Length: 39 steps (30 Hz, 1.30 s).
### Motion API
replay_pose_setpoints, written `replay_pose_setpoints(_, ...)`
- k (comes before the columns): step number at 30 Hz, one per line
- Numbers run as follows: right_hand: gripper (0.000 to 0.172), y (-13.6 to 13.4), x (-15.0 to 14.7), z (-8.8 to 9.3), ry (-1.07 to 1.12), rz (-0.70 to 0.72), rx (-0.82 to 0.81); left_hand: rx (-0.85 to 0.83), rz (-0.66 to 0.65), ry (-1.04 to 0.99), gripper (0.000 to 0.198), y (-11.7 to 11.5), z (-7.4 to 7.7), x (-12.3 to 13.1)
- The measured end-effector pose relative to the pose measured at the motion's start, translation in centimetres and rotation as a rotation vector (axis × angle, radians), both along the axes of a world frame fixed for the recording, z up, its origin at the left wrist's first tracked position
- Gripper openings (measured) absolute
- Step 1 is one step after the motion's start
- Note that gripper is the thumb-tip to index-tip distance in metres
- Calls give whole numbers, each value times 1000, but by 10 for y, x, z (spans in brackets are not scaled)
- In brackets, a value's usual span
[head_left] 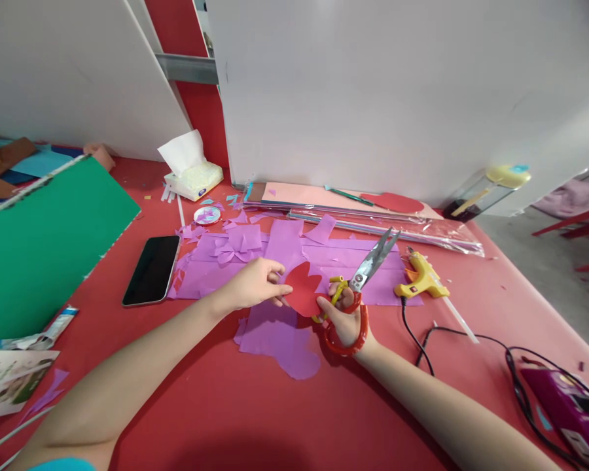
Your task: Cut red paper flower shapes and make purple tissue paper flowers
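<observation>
A red paper cutout point(305, 294) with pointed tips, like a tulip head, is held up between my two hands. My left hand point(255, 282) pinches its left edge between thumb and fingers. At its lower right edge, the thumb of my right hand point(344, 320) presses on the paper. That same hand is also closed around scissors point(368, 265) with red and yellow handles, whose blades point up and away, slightly parted. Below lie purple paper pieces point(285, 340), one with a rounded end, on the red table point(255, 418).
A yellow glue gun point(423, 278) with a black cord lies at right, near a purple power strip point(559, 405). At left are a phone point(152, 270) and a green board point(53, 242). Behind stand a tissue pack point(196, 180), wrapped paper sheets point(397, 229) and a clear container point(485, 193).
</observation>
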State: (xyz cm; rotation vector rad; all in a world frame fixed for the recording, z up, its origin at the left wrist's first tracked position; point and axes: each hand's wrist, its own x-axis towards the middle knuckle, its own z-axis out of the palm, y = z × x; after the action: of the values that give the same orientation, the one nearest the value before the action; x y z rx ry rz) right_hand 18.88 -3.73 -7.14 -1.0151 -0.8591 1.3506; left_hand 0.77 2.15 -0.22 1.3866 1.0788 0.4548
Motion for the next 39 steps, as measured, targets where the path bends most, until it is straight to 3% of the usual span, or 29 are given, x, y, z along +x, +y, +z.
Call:
replay_pose_setpoints(7,29,1,1,1,-44,-25,29,104,0,15,19,2,-8,-2)
replay_pose_setpoints(13,31,5,1,4,-46,-96,30,-7,42,-166,23,-3,-14,9)
replay_pose_setpoints(20,29,5,2,6,-82,-116,42,5,86,-111,16,-3,-19,11)
replay_pose_setpoints(39,27,7,4,2,-113,-141,62,40,99,-81,21,1,-9,7)
